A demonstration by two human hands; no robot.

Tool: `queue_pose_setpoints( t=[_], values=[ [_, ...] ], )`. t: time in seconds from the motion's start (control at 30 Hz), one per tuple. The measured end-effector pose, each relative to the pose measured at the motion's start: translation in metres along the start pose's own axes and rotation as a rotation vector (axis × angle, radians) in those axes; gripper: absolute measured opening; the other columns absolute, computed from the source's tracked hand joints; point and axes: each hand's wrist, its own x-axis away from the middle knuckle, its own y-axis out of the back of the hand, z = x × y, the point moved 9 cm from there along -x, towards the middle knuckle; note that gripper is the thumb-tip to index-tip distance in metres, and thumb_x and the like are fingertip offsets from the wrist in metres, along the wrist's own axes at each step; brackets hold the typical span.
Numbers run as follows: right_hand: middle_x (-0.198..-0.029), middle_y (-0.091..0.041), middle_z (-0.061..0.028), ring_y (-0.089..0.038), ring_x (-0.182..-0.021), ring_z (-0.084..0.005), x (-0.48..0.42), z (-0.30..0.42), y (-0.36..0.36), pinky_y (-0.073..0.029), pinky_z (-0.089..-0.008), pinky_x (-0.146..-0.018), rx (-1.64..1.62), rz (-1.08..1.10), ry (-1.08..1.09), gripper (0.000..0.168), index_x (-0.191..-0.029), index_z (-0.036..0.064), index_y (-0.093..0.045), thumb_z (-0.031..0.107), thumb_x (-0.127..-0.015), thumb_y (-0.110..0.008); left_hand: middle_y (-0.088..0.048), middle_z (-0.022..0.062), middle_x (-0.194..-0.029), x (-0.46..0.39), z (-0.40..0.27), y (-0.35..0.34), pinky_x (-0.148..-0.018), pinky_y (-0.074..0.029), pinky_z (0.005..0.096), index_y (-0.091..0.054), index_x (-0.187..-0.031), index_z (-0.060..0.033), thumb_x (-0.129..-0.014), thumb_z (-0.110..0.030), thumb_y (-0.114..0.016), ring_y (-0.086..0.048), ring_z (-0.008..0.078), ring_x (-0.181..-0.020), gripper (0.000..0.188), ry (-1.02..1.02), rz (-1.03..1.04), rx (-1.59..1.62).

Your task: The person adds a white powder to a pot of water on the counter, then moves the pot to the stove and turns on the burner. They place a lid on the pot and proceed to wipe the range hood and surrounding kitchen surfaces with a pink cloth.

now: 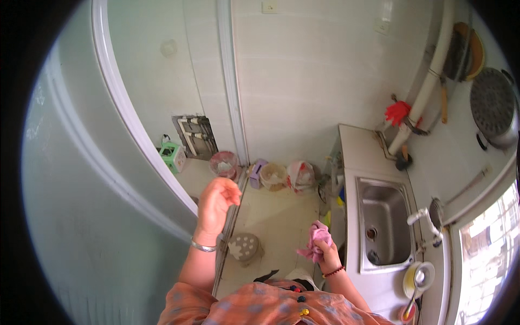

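My right hand (328,254) grips a crumpled pink cloth (316,240) in front of the counter's left edge, at about the height of the sink. The cloth hangs bunched from my fingers. Raised at the left, my left hand (219,201) holds nothing; its fingers are loosely curled and a little apart. It is near the frame of the frosted glass sliding door (134,162), and I cannot tell whether it touches it. Below and between my hands stands a grey stool (243,247) with white spots on its seat.
To my right, a stainless steel sink (384,221) with a white faucet (424,223) is set in the counter (357,148). Bowls (418,280) sit beside it. Along the far wall stand a plastic basket (273,176), a white bag (301,176) and a red bin (224,164). Pots (493,107) hang at right.
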Motion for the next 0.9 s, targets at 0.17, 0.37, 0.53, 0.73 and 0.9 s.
queue_pose_setpoints(
  t=[0.17, 0.37, 0.53, 0.73, 0.9],
  values=[
    [-0.095, -0.057, -0.0043, -0.057, -0.081, -0.0164, -0.115, 0.032, -0.008, -0.056, -0.0534, -0.08, -0.026, 0.034, -0.077, 0.039, -0.121, 0.003, -0.051, 0.001, -0.083, -0.059, -0.062, 0.0071, -0.085, -0.106, 0.033, 0.018, -0.068, -0.046, 0.0284, -0.06, -0.098, -0.0039, -0.097, -0.031, -0.047, -0.056, 0.0134, -0.073, 0.03, 0.006, 0.001, -0.09],
    [-0.079, -0.057, -0.0045, -0.058, -0.069, -0.0173, -0.316, 0.116, -0.023, -0.058, -0.0536, -0.074, 0.129, 0.028, -0.006, 0.032, -0.114, 0.004, -0.054, 0.001, -0.083, -0.058, -0.061, 0.0071, -0.085, -0.238, 0.059, 0.075, -0.068, -0.045, 0.0302, -0.059, -0.098, -0.0041, -0.097, -0.03, -0.046, -0.054, 0.015, -0.073, 0.029, -0.06, -0.203, -0.232],
    [-0.081, -0.058, -0.0028, -0.056, -0.072, -0.0118, -0.462, 0.191, -0.134, -0.053, -0.0339, -0.058, 0.269, 0.26, 0.13, 0.027, -0.108, 0.004, -0.055, 0.004, -0.082, -0.062, -0.061, 0.0057, -0.086, -0.326, 0.056, 0.111, -0.068, -0.046, 0.0291, -0.059, -0.102, -0.005, -0.098, -0.029, -0.043, -0.055, 0.0136, -0.072, 0.029, -0.077, -0.363, -0.31],
    [-0.082, -0.06, -0.0024, -0.058, -0.062, -0.007, -0.544, 0.268, -0.34, -0.046, -0.0231, -0.052, 0.573, 0.559, 0.364, 0.034, -0.112, 0.004, -0.052, 0.008, -0.081, -0.064, -0.062, 0.0024, -0.087, -0.414, 0.052, 0.18, -0.067, -0.046, 0.0241, -0.061, -0.101, -0.0079, -0.097, -0.028, -0.047, -0.055, 0.0092, -0.074, 0.025, -0.059, -0.495, -0.42],
    [-0.098, -0.06, -0.01, -0.061, -0.088, -0.0197, -0.602, 0.32, -0.477, -0.05, -0.0323, -0.073, 0.858, 0.704, 0.953, 0.04, -0.117, 0.004, -0.052, 0.005, -0.08, -0.066, -0.061, 0.0008, -0.09, -0.514, 0.044, 0.249, -0.067, -0.046, 0.0241, -0.061, -0.104, -0.0083, -0.096, -0.029, -0.05, -0.055, 0.0078, -0.075, 0.025, -0.092, -0.489, -0.47]
  ],
)
